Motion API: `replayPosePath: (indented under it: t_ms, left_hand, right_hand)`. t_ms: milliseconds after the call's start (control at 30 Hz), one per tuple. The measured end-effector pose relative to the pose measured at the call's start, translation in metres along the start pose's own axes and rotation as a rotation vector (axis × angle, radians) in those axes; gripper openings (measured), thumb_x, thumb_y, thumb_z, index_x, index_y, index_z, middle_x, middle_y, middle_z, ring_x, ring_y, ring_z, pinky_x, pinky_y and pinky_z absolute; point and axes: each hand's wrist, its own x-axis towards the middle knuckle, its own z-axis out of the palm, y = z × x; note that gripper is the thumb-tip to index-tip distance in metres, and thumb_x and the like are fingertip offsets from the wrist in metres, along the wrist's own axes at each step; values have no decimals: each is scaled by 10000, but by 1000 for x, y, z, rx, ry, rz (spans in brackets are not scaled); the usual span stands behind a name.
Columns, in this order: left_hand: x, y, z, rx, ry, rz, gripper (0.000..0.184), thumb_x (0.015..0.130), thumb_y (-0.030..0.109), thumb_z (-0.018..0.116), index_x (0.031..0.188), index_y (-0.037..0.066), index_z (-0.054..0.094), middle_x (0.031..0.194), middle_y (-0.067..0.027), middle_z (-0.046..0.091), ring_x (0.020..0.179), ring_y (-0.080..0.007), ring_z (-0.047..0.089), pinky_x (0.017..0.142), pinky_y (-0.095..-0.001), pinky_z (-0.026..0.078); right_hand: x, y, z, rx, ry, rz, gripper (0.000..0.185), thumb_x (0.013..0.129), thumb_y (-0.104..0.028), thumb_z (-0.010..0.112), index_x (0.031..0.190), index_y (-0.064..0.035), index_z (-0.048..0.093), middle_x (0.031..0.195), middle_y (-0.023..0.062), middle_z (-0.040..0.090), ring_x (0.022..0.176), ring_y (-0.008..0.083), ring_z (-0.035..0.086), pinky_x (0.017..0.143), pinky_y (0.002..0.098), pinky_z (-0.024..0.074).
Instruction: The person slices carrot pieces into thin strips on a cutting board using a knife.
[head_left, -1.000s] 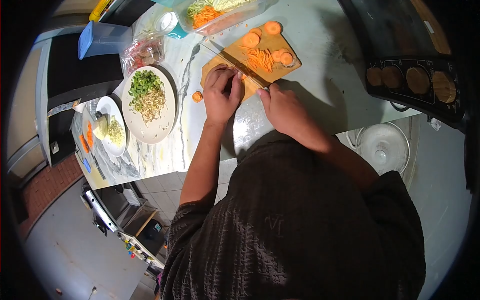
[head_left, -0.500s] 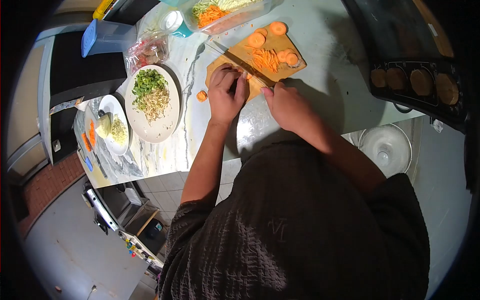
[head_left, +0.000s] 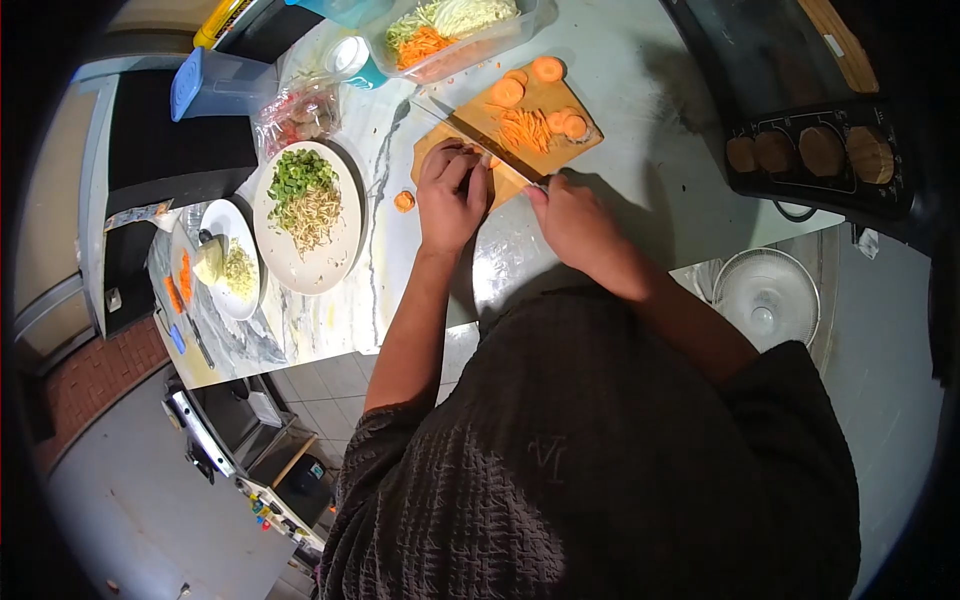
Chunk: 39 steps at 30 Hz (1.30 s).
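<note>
A wooden cutting board lies on the marble counter, with thin carrot strips and several round carrot slices on it. My right hand is closed round the handle of a knife, whose blade points up and left across the board. Beside the blade, my left hand presses carrot pieces on the board with bent fingers, which partly hide them. A carrot end sits on the counter just left of the board.
Left of my hands is an oval plate of chopped greens and sprouts, then a smaller white plate. Behind stand a plastic container of shredded vegetables and a bag. An appliance with knobs and a strainer are at right.
The camera view has shifted slightly. The knife has moved a little against the carrot pieces, with my right hand still on its handle. My left hand stays on the board.
</note>
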Motion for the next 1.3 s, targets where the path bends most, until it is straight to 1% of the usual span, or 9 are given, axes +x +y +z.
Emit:
replayPosePath:
  t_ms: [133,233,300,500,633,833,900,1067,1300]
  left_hand:
    - [1,1,0,30,8,-8,59,794,36,705,808,2,659,876,-131,660,962,-307,630,852,-378,483]
    - [0,3,2,28,26,-2,62,785,37,695,806,4,647,875,-136,644,971,-328,613,841,-392,487]
    - [1,4,3,30,24,-10,70,789,41,704,821,3,654,883,-135,651,969,-321,620,847,-386,485]
    - [0,6,4,38,41,-25,80,789,45,719,827,-2,665,902,-132,657,960,-308,628,845,-374,484]
    - [1,8,4,27,62,-29,88,772,46,719,808,4,650,891,-131,628,910,-307,610,797,-373,491]
    - [1,7,5,22,52,-35,67,782,36,695,808,-2,647,892,-137,623,913,-314,607,811,-379,485]
    - [2,7,3,29,50,-33,64,783,34,689,809,-3,644,897,-139,625,917,-318,606,815,-378,484]
    - [0,7,4,14,44,-81,68,781,32,684,810,-3,634,909,-140,629,937,-324,604,832,-379,478]
    - [1,7,4,54,53,-64,96,774,46,699,819,-2,628,906,-141,628,948,-322,597,842,-388,467]
  right_hand:
    - [-1,-1,0,-34,12,21,457,984,-400,443,948,43,549,773,290,638,790,471,629,712,548,488]
    - [-1,1,0,-59,69,2,457,983,-404,446,933,38,550,773,287,639,781,470,630,706,546,490]
    - [-4,4,-5,-50,45,36,454,982,-405,446,921,32,552,760,282,639,762,467,630,696,546,490]
    - [-5,7,-5,-38,74,-1,448,982,-405,447,916,26,552,730,270,634,738,467,625,683,547,488]
    - [0,7,-6,-46,62,-9,451,982,-407,441,913,24,552,735,271,634,747,470,622,685,549,484]
    - [1,8,-10,13,11,-22,454,983,-416,425,909,18,539,750,277,633,760,483,613,692,557,477]
    - [-3,6,-16,-25,2,-20,461,973,-412,444,932,32,565,763,278,641,771,462,631,722,542,488]
    - [-3,3,-14,27,-14,-45,478,978,-419,426,953,39,559,762,290,634,771,475,626,730,553,482]
    - [1,9,-4,42,-44,-63,479,980,-413,426,994,48,553,779,306,629,786,482,626,731,551,485]
